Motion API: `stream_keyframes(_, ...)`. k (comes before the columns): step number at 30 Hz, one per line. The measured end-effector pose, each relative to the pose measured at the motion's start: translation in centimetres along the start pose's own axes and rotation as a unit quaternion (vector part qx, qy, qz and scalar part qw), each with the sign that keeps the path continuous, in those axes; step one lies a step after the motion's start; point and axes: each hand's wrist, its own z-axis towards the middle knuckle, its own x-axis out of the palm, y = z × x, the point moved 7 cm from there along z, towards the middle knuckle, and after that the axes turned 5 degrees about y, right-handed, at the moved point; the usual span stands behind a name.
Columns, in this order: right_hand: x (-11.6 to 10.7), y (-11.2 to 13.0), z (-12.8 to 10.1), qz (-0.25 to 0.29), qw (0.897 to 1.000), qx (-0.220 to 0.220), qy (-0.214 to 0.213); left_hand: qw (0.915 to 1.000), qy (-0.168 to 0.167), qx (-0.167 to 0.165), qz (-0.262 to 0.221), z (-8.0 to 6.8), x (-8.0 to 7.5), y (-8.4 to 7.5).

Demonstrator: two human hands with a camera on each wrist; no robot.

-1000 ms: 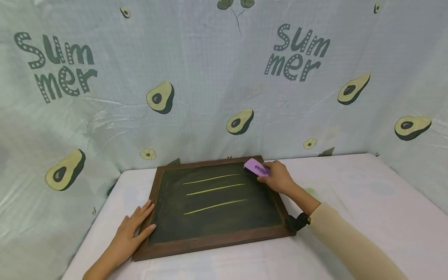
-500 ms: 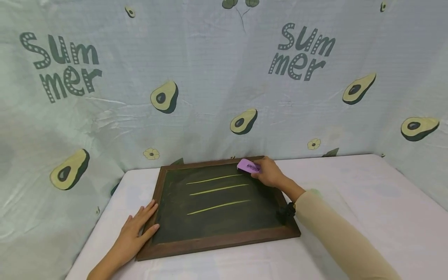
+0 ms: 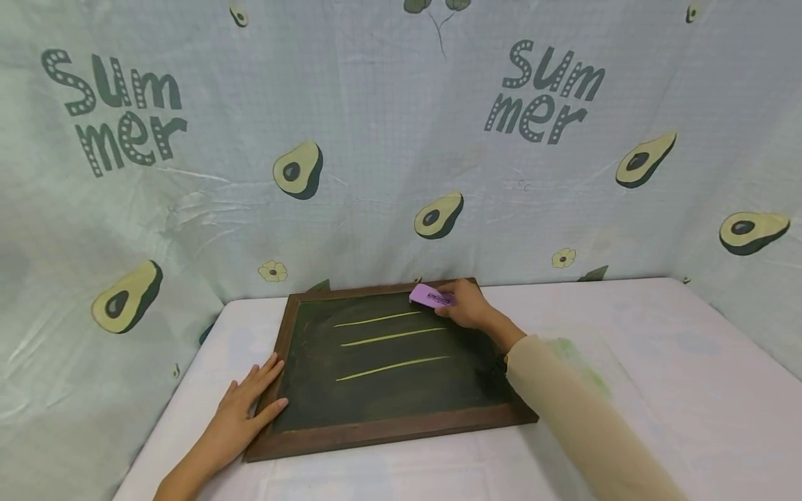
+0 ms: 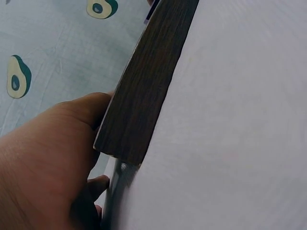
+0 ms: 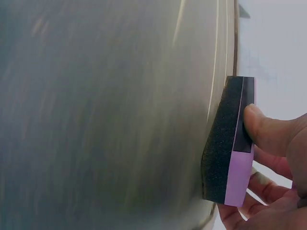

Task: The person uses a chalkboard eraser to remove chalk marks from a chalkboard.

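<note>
A wood-framed chalkboard [image 3: 395,400] lies on the table, with three yellow chalk lines [image 3: 395,337] drawn across it. My right hand [image 3: 471,307] grips a purple chalkboard eraser [image 3: 429,296] near the board's top edge, at the right end of the uppermost line. In the right wrist view, the thumb presses the side of the eraser [image 5: 240,179], and its dark felt face is toward the board. My left hand [image 3: 233,423] rests on the left side of the frame, fingers extended and thumb reaching onto the board's surface. The left wrist view shows the frame [image 4: 144,81] beside that hand.
A white cloth with faint prints covers the table [image 3: 664,348]. Behind the board hangs a pale curtain [image 3: 363,229] printed with avocados and lettering. A pale green patch [image 3: 579,362] shows on the cloth right of the board.
My right hand has slid the eraser leftward along the top of the board, up to the uppermost line, whose right end now shows shorter. My left hand has stayed on the frame.
</note>
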Motion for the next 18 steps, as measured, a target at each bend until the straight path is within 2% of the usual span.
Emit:
stream_keyframes(10,1.5,1.2,1.2,0.029,1.0,-0.006,0.01,1.0,0.002,0.003,0.004,-0.1,-0.2,-0.1)
stream_keyframes(18,3.1,3.0,2.6,0.033,0.999,-0.011,0.019,0.9995,-0.012,0.027,0.008,-0.4,-0.1,-0.2)
